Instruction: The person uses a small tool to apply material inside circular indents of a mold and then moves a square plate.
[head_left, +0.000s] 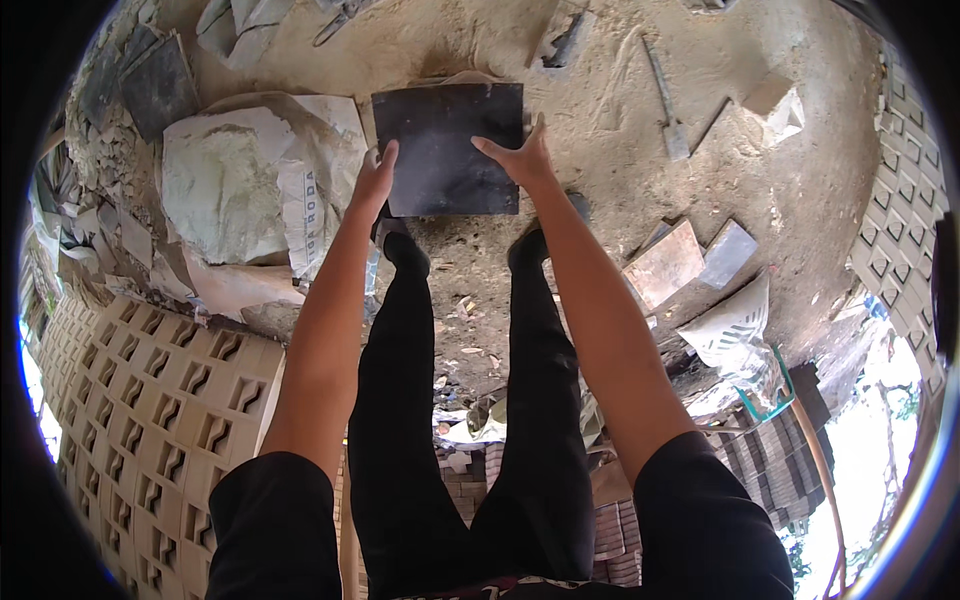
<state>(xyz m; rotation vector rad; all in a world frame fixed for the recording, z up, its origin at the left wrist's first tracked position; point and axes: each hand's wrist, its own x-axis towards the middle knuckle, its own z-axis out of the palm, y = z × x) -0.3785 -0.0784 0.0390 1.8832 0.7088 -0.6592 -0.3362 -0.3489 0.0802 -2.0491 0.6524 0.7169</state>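
Both my arms reach forward, and between my hands is a flat, dark, nearly square board (450, 155). My left hand (374, 180) grips its left edge, with the thumb lying along the front face. On the right edge, my right hand (522, 160) holds on with the thumb pressed over the dark face. The fingers behind the board are mostly hidden. Something pale shows just past its far edge, largely covered by it. What the board is made of I cannot tell.
An opened sack of pale powder (230, 185) lies at the left. A long-handled trowel-like tool (675, 138) rests on the dusty ground. Small slabs (665, 262) and a white sack (735, 320) lie to the right. Stacked patterned blocks (165, 410) rise at the lower left.
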